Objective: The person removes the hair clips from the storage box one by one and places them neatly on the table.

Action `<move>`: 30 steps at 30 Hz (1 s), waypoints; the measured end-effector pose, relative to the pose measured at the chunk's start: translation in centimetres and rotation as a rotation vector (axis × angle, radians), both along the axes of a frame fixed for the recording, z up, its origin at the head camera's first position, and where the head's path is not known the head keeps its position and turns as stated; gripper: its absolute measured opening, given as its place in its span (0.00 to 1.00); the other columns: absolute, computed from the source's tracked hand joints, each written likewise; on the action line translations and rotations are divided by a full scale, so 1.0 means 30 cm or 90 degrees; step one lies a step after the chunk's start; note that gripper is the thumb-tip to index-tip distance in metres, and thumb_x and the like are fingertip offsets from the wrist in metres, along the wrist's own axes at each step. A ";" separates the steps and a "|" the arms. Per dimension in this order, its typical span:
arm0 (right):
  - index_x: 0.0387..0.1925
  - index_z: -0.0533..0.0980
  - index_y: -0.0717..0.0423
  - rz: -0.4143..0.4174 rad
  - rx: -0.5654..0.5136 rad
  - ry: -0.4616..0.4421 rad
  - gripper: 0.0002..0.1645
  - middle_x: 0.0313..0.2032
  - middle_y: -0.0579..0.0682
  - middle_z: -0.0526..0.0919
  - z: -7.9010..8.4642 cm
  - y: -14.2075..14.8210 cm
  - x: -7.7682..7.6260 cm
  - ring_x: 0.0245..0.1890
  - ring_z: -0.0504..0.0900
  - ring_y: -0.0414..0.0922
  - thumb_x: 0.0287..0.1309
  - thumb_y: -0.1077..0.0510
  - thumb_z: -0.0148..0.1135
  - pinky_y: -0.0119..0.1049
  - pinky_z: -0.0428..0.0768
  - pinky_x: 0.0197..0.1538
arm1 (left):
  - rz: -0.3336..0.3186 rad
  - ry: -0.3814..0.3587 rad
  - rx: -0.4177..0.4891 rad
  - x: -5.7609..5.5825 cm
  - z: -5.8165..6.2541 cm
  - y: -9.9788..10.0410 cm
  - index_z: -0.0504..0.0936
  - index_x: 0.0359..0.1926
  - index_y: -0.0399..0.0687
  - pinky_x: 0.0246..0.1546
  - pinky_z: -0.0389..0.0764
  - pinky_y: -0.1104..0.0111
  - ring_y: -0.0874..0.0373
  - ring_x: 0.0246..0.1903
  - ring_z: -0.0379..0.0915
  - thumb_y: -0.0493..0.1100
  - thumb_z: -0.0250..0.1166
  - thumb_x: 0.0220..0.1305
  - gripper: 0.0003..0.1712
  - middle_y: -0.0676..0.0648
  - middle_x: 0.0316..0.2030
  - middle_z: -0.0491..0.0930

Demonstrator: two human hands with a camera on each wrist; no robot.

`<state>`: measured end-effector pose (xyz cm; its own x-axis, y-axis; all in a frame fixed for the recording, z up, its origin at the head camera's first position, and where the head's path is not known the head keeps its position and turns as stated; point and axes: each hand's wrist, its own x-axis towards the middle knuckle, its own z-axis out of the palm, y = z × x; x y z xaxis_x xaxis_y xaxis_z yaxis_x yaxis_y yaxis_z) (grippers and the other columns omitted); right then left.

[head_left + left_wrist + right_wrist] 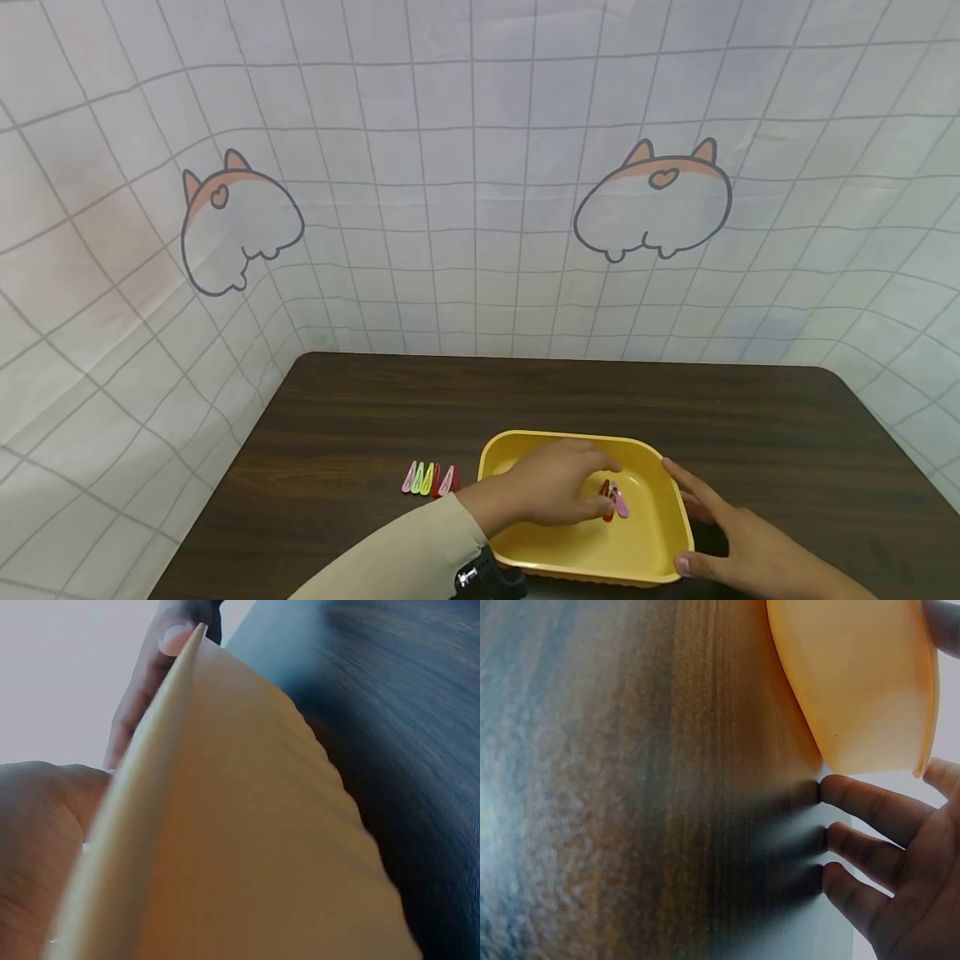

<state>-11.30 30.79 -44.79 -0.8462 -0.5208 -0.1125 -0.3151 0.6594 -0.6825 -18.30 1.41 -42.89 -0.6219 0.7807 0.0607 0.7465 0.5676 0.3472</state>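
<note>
A yellow plastic tray [656, 537] sits on the table. My left hand [555, 485] reaches over its left side, thumb and fingers spread apart above the tray floor. Close to the thumb tip lie a few snap hair clips, among them a red hair clip [607, 486] and a pink hair clip [622, 503], partly hidden by the thumb. My right hand [742, 537] is at the tray's right end, thumb against the near corner and index finger by the far one. In the right wrist view, its other fingertips [836, 881] rest on the tabletop beside the tray wall [862, 697].
Left of the tray, a row of pink, green, yellow and red hair clips [427, 478] lies on the dark wooden table [360, 417]; the left forearm overlaps the row's right end. A white gridded curtain [450, 208] surrounds the table at the back and sides.
</note>
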 end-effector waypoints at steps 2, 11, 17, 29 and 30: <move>0.83 0.37 0.35 0.003 -0.002 -0.004 0.60 0.66 0.60 0.75 0.002 -0.001 0.000 0.61 0.78 0.52 0.67 0.49 0.68 0.67 0.79 0.46 | 0.001 -0.005 0.000 0.001 -0.005 0.005 0.78 0.67 0.58 0.65 0.68 0.71 0.67 0.64 0.69 0.58 0.64 0.71 0.27 0.62 0.61 0.77; 0.83 0.36 0.36 0.001 0.023 0.012 0.60 0.66 0.58 0.76 0.009 0.000 0.000 0.60 0.79 0.51 0.67 0.46 0.68 0.57 0.80 0.45 | 0.042 0.017 -0.009 -0.004 -0.043 0.016 0.81 0.63 0.58 0.60 0.71 0.72 0.66 0.59 0.73 0.58 0.65 0.70 0.24 0.61 0.56 0.79; 0.82 0.36 0.34 -0.001 0.020 -0.001 0.59 0.66 0.58 0.76 0.009 0.004 -0.001 0.60 0.78 0.51 0.67 0.47 0.67 0.57 0.81 0.45 | 0.077 -0.002 -0.017 -0.011 -0.071 0.021 0.81 0.61 0.57 0.50 0.75 0.75 0.70 0.45 0.75 0.57 0.67 0.67 0.24 0.60 0.46 0.81; 0.82 0.36 0.34 -0.002 0.007 -0.023 0.59 0.67 0.62 0.74 0.007 0.008 -0.005 0.60 0.77 0.58 0.68 0.47 0.67 0.70 0.78 0.44 | 0.080 -0.044 -0.015 -0.014 -0.089 0.024 0.84 0.59 0.60 0.37 0.71 0.77 0.70 0.34 0.68 0.52 0.68 0.67 0.21 0.62 0.35 0.75; 0.82 0.36 0.34 -0.002 0.006 -0.024 0.59 0.67 0.62 0.73 0.008 0.008 -0.005 0.61 0.77 0.59 0.68 0.47 0.67 0.70 0.78 0.44 | 0.075 -0.043 -0.015 -0.014 -0.087 0.023 0.84 0.59 0.61 0.36 0.71 0.77 0.70 0.34 0.68 0.51 0.68 0.67 0.20 0.62 0.34 0.75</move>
<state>-11.45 31.02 -44.54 -0.8427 -0.5172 -0.1497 -0.2873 0.6671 -0.6873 -18.71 2.09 -45.51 -0.7115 0.7027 -0.0025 0.6493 0.6588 0.3800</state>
